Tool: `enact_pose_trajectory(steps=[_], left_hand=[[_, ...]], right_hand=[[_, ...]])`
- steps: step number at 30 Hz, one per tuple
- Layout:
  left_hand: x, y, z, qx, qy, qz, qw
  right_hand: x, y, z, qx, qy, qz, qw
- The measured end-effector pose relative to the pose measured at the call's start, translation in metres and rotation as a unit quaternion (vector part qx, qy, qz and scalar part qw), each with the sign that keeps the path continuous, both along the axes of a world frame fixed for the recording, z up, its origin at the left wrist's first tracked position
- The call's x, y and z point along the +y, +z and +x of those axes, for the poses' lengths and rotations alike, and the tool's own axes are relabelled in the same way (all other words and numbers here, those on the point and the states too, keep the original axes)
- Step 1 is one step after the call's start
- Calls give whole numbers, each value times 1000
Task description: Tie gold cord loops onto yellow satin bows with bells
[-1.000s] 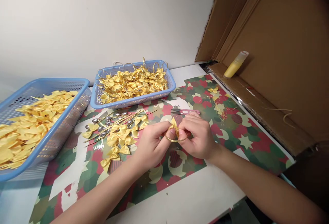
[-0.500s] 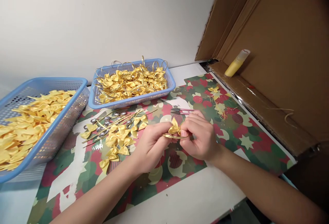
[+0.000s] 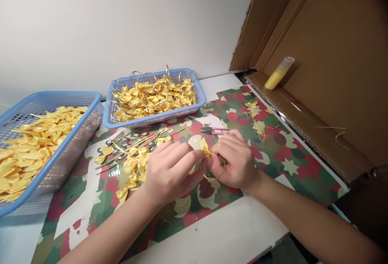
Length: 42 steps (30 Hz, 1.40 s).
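Note:
A yellow ribbon bow (image 3: 205,147) sits between my hands above the patterned sheet, with a thin gold cord loop (image 3: 214,179) hanging beneath it. My right hand (image 3: 233,159) pinches the bow and cord from the right. From the left, my left hand (image 3: 172,171) has its fingertips closed at the bow's other side; its thumb is partly hidden. Left of my hands lie loose yellow bows (image 3: 131,165), gold cords (image 3: 142,145) and several shiny silver beads (image 3: 125,139). Small pink-handled snips (image 3: 214,130) lie just behind my right hand.
A blue basket (image 3: 154,118) of corded bows stands at the back; another blue basket (image 3: 71,139) of plain bows is at the left. Cardboard (image 3: 327,66) walls the right side, where a yellow tube (image 3: 278,74) leans. Cord scraps (image 3: 260,128) lie on the sheet's right part.
My left hand has rolled over, its back now turned up and covering some loose bows. The gold cord loop has swung from lying level to hanging below the bow.

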<state>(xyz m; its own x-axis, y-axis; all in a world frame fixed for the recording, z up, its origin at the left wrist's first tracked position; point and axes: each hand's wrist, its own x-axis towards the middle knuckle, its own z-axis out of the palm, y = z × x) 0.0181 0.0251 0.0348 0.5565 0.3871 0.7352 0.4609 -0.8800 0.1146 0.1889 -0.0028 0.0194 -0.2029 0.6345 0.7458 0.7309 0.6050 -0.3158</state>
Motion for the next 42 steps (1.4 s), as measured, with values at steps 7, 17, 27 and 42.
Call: enact_pose_trajectory(steps=[7, 17, 27, 42], left_hand=[[1, 2, -1, 47, 36, -79, 995], [5, 8, -3, 80, -2, -263, 961], [4, 18, -3, 136, 35, -341, 929], [21, 19, -19, 0, -115, -693, 711]], right_hand=[[1, -5, -1, -6, -11, 6, 1000], [3, -7, 0, -28, 5, 5, 1000], [4, -11, -4, -49, -15, -16, 999], [16, -3, 15, -135, 136, -41, 981]])
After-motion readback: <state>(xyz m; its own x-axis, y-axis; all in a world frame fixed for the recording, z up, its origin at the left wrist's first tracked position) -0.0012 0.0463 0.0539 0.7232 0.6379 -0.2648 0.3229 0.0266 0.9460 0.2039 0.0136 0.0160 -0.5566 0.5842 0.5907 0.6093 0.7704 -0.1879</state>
